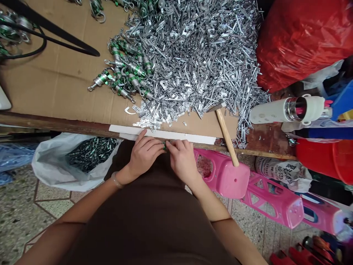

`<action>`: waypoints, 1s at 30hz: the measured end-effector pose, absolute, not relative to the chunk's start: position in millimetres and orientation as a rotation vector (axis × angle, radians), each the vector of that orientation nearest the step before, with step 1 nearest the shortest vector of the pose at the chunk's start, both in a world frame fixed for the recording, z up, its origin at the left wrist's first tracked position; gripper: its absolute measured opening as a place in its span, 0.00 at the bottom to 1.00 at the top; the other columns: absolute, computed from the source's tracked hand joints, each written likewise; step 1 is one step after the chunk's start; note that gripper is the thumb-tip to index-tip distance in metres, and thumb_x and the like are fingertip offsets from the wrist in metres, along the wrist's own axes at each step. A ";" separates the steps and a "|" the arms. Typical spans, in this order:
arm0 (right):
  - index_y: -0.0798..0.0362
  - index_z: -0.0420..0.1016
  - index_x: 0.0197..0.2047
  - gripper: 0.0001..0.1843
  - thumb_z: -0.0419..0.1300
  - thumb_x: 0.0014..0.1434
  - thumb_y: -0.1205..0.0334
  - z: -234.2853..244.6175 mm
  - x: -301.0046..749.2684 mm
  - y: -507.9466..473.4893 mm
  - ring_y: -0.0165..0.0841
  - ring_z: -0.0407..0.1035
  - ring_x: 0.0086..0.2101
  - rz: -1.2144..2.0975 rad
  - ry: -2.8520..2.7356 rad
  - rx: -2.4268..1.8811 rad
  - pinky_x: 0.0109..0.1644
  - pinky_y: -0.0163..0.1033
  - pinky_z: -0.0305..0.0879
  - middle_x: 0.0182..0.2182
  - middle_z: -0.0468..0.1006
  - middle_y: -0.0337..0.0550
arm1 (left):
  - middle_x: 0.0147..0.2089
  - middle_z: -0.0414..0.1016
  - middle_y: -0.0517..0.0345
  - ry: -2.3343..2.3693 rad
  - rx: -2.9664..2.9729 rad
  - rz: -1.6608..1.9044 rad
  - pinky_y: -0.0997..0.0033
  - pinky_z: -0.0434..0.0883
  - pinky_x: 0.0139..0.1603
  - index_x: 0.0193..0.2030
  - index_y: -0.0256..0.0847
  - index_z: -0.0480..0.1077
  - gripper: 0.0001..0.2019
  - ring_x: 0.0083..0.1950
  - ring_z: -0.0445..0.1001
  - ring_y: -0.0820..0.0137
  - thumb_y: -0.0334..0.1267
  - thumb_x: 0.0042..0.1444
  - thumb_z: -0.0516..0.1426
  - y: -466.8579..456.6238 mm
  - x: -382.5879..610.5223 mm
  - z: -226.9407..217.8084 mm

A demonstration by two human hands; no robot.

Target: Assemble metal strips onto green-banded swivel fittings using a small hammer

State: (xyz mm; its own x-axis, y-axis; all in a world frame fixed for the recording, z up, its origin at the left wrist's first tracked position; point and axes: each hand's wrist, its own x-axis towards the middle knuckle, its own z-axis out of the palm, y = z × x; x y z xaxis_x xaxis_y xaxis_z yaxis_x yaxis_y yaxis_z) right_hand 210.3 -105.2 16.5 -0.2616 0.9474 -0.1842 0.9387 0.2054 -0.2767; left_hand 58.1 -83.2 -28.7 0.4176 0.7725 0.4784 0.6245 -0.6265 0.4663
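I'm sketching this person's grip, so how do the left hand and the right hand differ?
The left hand has one outer finger sticking out apart from the rest, while the right hand keeps its visible fingers bent close together. The left hand has a pale band at its wrist; the right hand's wrist is bare. Both hands are ungloved, with fingers meeting at the same small green piece.

We make out one code, "RG-523" [280, 176], printed dark on the white bag [299, 178] between three and four o'clock. Large Chinese characters [288, 173] beside it: too creased for us to read surely. Smaller print [265, 167] toward nine o'clock from those: illegible.
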 end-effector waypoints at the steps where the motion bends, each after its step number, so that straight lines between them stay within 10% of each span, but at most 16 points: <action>1: 0.58 0.69 0.54 0.21 0.48 0.58 0.73 19.1 207.1 -109.7 0.40 0.59 0.37 0.526 -2.452 -1.924 0.38 0.45 0.55 0.37 0.73 0.51 | 0.33 0.77 0.61 1.233 2.456 1.010 0.52 0.65 0.58 0.32 0.41 0.71 0.03 0.37 0.72 0.70 0.34 0.55 0.57 -83.2 58.3 -28.8; 8: 0.55 0.61 0.58 0.22 0.47 0.60 0.68 16.0 233.6 -107.9 0.38 0.61 0.39 0.735 -2.231 -1.861 0.43 0.44 0.59 0.38 0.71 0.48 | 0.33 0.77 0.61 1.218 2.444 1.022 0.51 0.65 0.58 0.33 0.41 0.71 0.02 0.38 0.72 0.69 0.35 0.54 0.58 -83.1 57.8 -30.7; 13: 0.61 0.64 0.53 0.28 0.56 0.55 0.50 -11.1 326.2 -58.5 0.48 0.59 0.45 0.044 -1.406 -2.451 0.48 0.53 0.54 0.44 0.66 0.59 | 0.33 0.77 0.62 1.201 2.436 1.037 0.50 0.65 0.57 0.33 0.41 0.71 0.02 0.36 0.72 0.70 0.35 0.54 0.59 -82.6 57.4 -31.5; 21: 0.55 0.72 0.37 0.20 0.41 0.64 0.55 10.1 300.7 -84.3 0.33 0.65 0.26 0.310 -1.643 -2.354 0.31 0.38 0.58 0.25 0.72 0.45 | 0.33 0.77 0.62 1.219 2.430 1.024 0.51 0.65 0.57 0.33 0.41 0.71 0.02 0.37 0.72 0.70 0.36 0.53 0.59 -82.5 58.1 -29.7; 30: 0.50 0.70 0.51 0.19 0.44 0.64 0.56 24.8 247.7 -135.9 0.33 0.71 0.27 0.561 -2.109 -1.989 0.29 0.34 0.64 0.30 0.79 0.44 | 0.34 0.77 0.61 1.200 2.445 1.004 0.52 0.63 0.59 0.34 0.41 0.71 0.03 0.38 0.72 0.69 0.36 0.53 0.59 -82.2 57.3 -31.0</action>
